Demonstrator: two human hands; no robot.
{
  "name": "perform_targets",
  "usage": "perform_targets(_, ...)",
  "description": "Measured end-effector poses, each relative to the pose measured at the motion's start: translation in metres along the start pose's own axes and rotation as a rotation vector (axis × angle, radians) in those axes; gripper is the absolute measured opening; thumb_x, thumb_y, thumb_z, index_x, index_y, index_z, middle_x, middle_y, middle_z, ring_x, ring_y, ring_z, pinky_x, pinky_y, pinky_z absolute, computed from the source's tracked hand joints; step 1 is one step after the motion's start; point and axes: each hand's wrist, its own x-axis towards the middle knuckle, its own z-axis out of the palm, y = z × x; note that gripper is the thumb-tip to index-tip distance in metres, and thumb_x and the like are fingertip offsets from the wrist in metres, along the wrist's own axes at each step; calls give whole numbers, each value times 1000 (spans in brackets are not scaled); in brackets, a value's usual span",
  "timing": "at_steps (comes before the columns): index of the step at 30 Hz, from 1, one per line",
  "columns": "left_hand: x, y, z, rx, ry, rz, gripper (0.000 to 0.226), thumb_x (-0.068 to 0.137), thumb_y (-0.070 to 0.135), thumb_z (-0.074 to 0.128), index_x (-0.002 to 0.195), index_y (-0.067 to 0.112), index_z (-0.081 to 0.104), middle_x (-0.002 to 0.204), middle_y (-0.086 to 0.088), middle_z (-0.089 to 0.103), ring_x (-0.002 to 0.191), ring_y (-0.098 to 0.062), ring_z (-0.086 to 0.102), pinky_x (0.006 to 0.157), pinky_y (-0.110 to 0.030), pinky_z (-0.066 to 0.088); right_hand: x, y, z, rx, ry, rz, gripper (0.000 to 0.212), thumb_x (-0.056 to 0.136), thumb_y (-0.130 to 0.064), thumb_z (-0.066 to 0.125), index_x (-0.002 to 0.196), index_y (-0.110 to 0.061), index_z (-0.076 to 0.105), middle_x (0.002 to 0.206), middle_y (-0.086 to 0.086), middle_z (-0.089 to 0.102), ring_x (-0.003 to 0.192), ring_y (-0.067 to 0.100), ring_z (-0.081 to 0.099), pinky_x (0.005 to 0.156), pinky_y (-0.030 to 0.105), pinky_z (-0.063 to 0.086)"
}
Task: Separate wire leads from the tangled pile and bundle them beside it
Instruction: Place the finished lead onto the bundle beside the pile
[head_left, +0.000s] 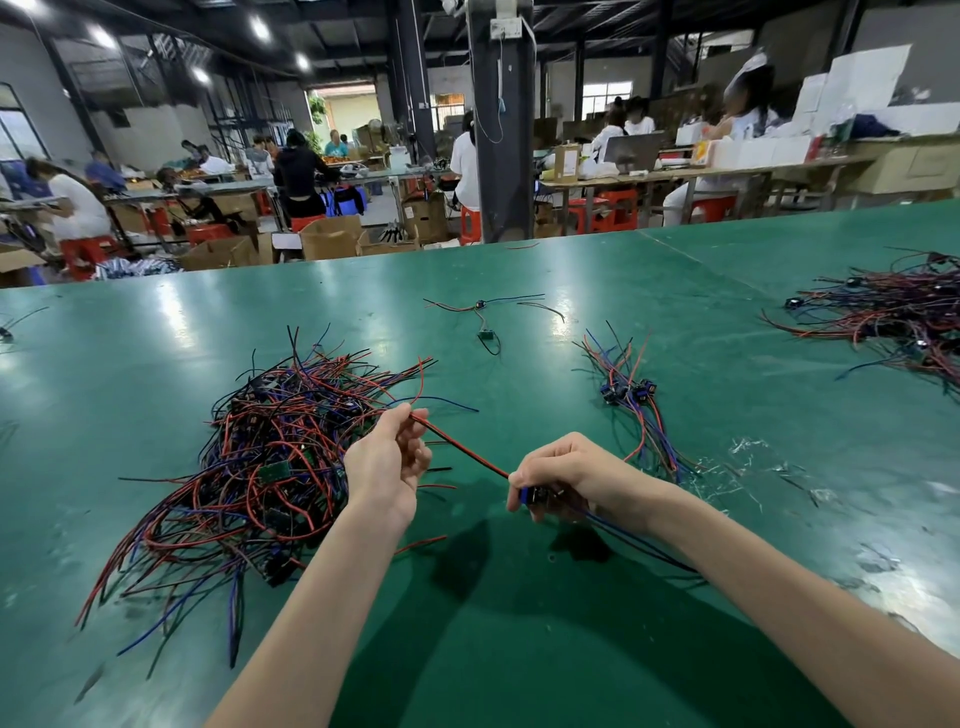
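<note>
Our left hand (387, 462) pinched the red lead (462, 447), our right hand (566, 478) gripped its other end, and we feared a snag dragging the tangled pile (270, 457)

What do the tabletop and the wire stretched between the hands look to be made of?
The tabletop: probably smooth green vinyl or rubber sheet, glossy; ceiling lights reflect in it. The wire: flexible red and black plastic-looking insulation, dull; any metal core is hidden.

Bare left hand (387, 462) and right hand (563, 475), slim fingers (415, 452), bare forearms (311, 597).
</note>
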Motion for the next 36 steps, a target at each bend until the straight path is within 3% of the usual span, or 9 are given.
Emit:
perform_targets(8, 5, 2, -3, -54, -32, -113, 24, 94, 13, 50, 74, 3, 61, 44, 4, 52, 32, -4, 38, 34, -14, 34, 0, 1, 0, 12, -5, 2, 22, 85, -20, 62, 69, -9, 73, 52, 4, 60, 42, 8, 45, 41, 18, 26)
perform_targets(16, 7, 1, -4, 54, -58, -74, 22, 93, 15, 55, 78, 3, 65, 47, 5, 57, 36, -3, 44, 38, -15, 40, -4, -3, 1, 55, -40, 46, 21, 90, -10, 56, 78, 3, 67, 52, -3, 63, 38, 3, 47, 38, 13, 30)
perform_targets(20, 6, -1, -4, 118, -89, -35, 23, 93, 21, 59, 79, 5, 67, 52, 6, 61, 45, -4, 50, 42, -15, 45, -2, 0, 1, 36, 15, 89, 23, 88, -17, 59, 73, -8, 74, 51, 4, 58, 34, 7, 35, 36, 16, 23)
perform_targets(27, -2, -7, 3, 172, -143, -37, 27, 92, 29, 59, 89, 4, 66, 62, 3, 65, 45, -3, 54, 45, -15, 48, 2, -2, -1, 176, 164, 81, 24, 89, -19, 60, 73, -12, 76, 56, 5, 60, 39, 8, 35, 38, 16, 24)
perform_targets(33, -34, -29, 20, 426, -424, -116, 11, 92, 8, 55, 86, 4, 63, 69, -6, 68, 47, -7, 52, 46, -16, 44, 7, -3, -6, 276, 340, 13, 20, 89, -20, 59, 82, -10, 75, 69, 7, 67, 45, 8, 35, 45, 21, 24)
perform_targets(36, -44, -35, 24, 434, -539, -214, 18, 94, 15, 51, 87, 6, 65, 73, -7, 70, 56, -10, 60, 53, -18, 48, 8, -1, -7, 285, 417, 10, 20, 89, -22, 59, 82, -12, 75, 67, 2, 64, 45, 7, 34, 44, 19, 24)
